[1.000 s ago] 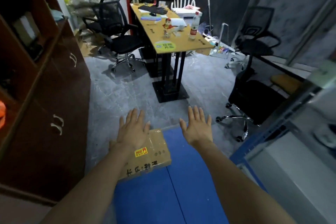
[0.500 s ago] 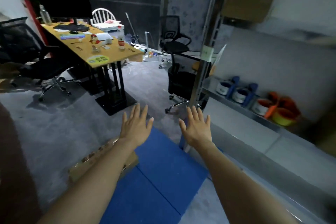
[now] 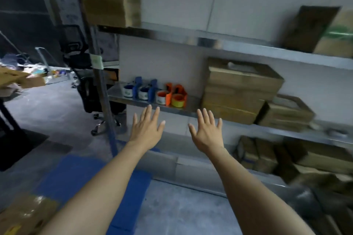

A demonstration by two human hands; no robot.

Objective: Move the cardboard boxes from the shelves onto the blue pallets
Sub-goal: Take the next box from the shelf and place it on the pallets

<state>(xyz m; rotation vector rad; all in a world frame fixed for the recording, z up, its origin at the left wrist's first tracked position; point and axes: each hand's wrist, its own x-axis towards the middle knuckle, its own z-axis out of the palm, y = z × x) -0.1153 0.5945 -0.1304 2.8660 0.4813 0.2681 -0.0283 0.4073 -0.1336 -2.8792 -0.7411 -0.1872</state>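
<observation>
My left hand (image 3: 147,129) and my right hand (image 3: 207,130) are stretched out in front of me, fingers spread, holding nothing, just short of the metal shelf unit (image 3: 191,105). A stack of cardboard boxes (image 3: 238,89) stands on the middle shelf right of my right hand, with a smaller box (image 3: 286,113) beside it. More boxes sit on the top shelf, one at the left (image 3: 110,4) and one at the right (image 3: 321,31), and several on the bottom shelf (image 3: 298,160). The blue pallet (image 3: 76,175) lies on the floor at lower left, with a taped cardboard box (image 3: 24,213) on it.
Blue and orange tape dispensers (image 3: 154,92) stand on the middle shelf just beyond my hands. A black office chair (image 3: 86,80) is left of the shelf's upright post (image 3: 99,74). A table edge with clutter shows at far left. Grey floor (image 3: 181,212) lies between pallet and shelves.
The view has swung right from the pallet and desk to the shelves. The box my left hand rested on now lies on the pallet at lower left; both hands stay open and empty.
</observation>
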